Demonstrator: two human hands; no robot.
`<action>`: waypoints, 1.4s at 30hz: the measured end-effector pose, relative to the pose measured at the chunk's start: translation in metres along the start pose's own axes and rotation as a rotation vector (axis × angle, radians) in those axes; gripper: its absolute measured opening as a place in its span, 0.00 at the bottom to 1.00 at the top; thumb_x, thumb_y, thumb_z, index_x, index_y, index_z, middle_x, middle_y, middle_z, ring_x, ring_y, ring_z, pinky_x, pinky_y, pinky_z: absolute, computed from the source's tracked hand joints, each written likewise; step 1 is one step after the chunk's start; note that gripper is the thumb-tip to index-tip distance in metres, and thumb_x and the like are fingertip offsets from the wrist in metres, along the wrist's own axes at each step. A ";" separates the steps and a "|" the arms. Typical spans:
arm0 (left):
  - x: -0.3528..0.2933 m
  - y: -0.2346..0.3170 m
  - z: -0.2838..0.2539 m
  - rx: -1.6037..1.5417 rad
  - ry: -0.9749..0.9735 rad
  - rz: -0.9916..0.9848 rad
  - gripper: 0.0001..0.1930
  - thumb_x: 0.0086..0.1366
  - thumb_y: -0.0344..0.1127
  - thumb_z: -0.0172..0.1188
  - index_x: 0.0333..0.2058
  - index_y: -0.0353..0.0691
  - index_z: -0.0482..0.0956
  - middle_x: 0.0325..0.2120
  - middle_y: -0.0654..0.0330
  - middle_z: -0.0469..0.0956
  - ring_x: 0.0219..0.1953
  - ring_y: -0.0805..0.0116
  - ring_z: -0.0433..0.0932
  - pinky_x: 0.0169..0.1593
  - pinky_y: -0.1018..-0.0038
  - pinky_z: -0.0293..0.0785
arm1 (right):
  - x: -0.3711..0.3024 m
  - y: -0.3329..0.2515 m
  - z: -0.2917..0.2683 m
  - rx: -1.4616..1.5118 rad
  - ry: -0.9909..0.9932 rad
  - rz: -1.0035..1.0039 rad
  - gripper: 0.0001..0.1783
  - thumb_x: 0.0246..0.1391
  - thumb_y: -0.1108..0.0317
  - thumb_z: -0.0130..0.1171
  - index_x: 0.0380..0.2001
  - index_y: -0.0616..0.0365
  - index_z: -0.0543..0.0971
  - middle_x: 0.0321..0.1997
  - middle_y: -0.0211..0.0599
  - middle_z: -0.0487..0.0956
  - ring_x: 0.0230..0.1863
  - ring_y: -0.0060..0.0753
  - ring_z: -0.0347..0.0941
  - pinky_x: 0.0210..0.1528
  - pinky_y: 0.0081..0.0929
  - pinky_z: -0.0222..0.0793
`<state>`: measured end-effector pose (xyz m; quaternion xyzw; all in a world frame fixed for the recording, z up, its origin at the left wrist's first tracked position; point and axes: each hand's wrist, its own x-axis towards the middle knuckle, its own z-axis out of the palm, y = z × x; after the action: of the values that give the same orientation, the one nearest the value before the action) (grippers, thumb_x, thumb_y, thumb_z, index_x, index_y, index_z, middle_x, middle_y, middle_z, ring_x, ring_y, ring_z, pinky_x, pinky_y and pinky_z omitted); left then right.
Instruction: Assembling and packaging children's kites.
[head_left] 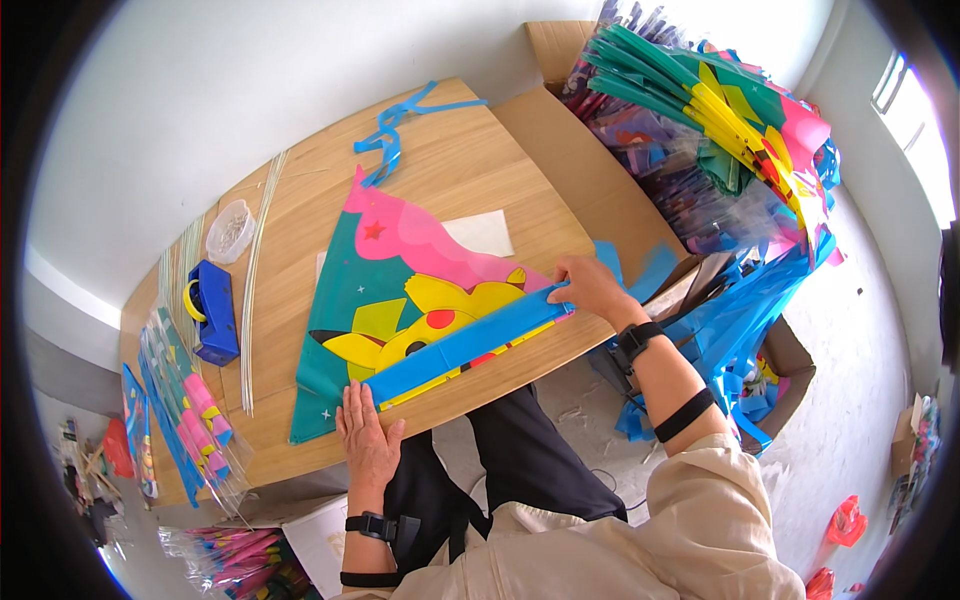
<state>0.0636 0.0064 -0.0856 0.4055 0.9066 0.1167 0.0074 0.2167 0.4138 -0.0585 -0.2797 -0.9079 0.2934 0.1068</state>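
Your left hand (368,440) lies flat, fingers spread, on the colourful triangular plastic kite (400,300); your right hand (588,285) pinches its folded blue edge strip (465,345), fingertips hidden.

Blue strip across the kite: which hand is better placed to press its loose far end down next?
Right, probably. The right hand already pinches the far end of the blue strip at the kite edge, while the left hand lies flat at the near end, anchoring it.
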 end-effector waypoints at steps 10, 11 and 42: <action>0.013 0.018 -0.015 -0.027 0.137 0.013 0.42 0.57 0.45 0.66 0.63 0.28 0.57 0.67 0.39 0.51 0.69 0.41 0.49 0.69 0.51 0.46 | 0.009 -0.026 -0.005 -0.430 -0.157 0.256 0.21 0.31 0.52 0.76 0.29 0.51 0.84 0.32 0.38 0.84 0.39 0.44 0.81 0.35 0.37 0.74; 0.020 0.032 -0.028 0.001 0.164 0.017 0.42 0.56 0.43 0.67 0.62 0.28 0.58 0.66 0.38 0.51 0.69 0.40 0.49 0.69 0.51 0.47 | 0.009 -0.029 -0.004 -0.425 -0.164 0.248 0.21 0.31 0.51 0.76 0.28 0.52 0.83 0.31 0.39 0.84 0.39 0.45 0.81 0.35 0.37 0.74; 0.195 0.190 0.028 -0.970 -0.821 0.063 0.22 0.57 0.27 0.62 0.52 0.30 0.76 0.39 0.57 0.81 0.39 0.69 0.78 0.46 0.72 0.74 | -0.071 -0.039 0.007 0.382 0.086 0.052 0.06 0.51 0.72 0.57 0.29 0.65 0.79 0.24 0.43 0.78 0.30 0.40 0.78 0.32 0.33 0.71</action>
<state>0.0749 0.2781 -0.0557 0.3943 0.6616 0.3491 0.5338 0.2549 0.3432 -0.0431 -0.2899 -0.8227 0.4509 0.1893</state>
